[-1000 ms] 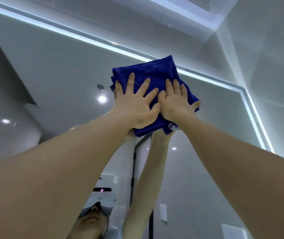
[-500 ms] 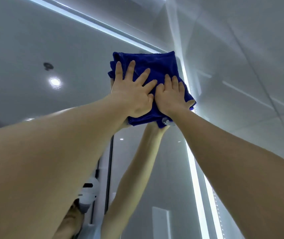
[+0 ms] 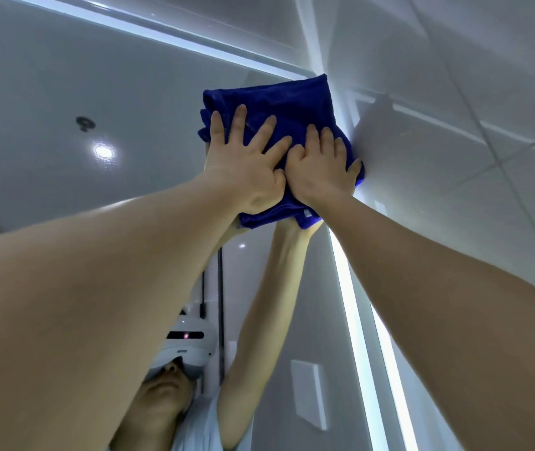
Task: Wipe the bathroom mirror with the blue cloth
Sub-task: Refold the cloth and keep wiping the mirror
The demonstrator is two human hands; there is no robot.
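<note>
Both hands lie flat on the blue cloth [image 3: 279,99], the left hand [image 3: 243,164] and the right hand [image 3: 321,170] side by side and touching, their fingers [image 3: 238,122] straight and spread, pressing rather than gripping anything. The cloth, folded into several layers, sits against the mirror [image 3: 64,92] at its upper right corner, its right edge at the lit strip [image 3: 354,304] beside the tiled wall [image 3: 454,92]. It looks soft, light and thick, so it should glide easily on smooth glass, though the layers could shift or unfold. Broad palm pressure across its middle seems the best hold, with a thumb at the lower edge to stop it sliding down.
</note>
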